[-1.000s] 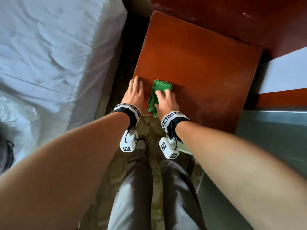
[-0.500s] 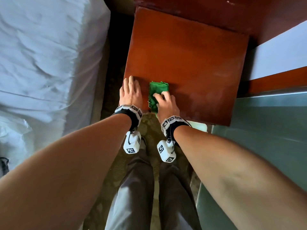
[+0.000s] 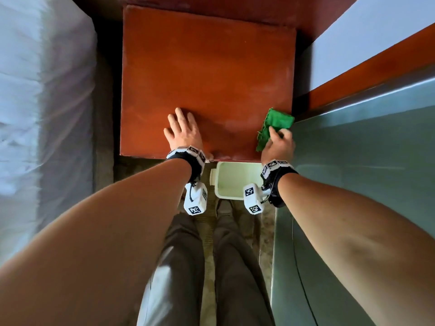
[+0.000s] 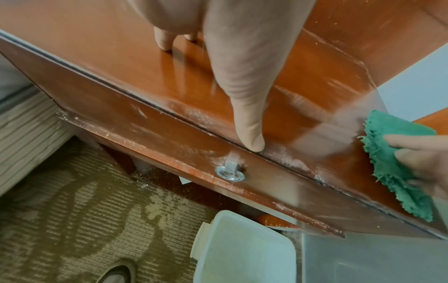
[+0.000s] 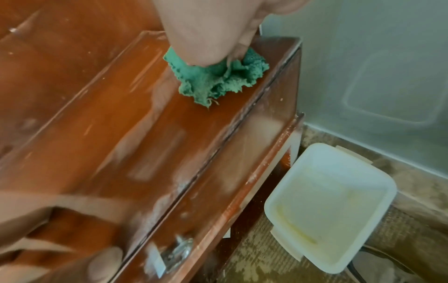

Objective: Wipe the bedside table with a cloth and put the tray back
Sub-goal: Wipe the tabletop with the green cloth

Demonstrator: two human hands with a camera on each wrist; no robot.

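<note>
The reddish-brown bedside table (image 3: pixel 207 74) fills the upper middle of the head view; its top shows dusty streaks (image 5: pixel 135 118). My right hand (image 3: pixel 279 143) grips a crumpled green cloth (image 3: pixel 275 123) against the table's near right corner (image 5: pixel 218 76). My left hand (image 3: pixel 182 130) lies flat on the top near the front edge, fingers straight, thumb (image 4: pixel 249 122) reaching the edge. A white plastic tray (image 3: pixel 231 180) sits on the carpet in front of the table, below the right corner (image 5: pixel 327 206).
A bed with white sheets (image 3: pixel 42 109) lies to the left across a narrow dark gap. A grey-green glossy panel (image 3: pixel 364 172) stands against the table's right side. A drawer with a metal ring pull (image 4: pixel 230 172) faces me. My feet stand on patterned carpet (image 4: pixel 72 210).
My right hand has swept the green cloth from the near left part of the top to the near right corner. The left hand stayed flat. The white tray came into view.
</note>
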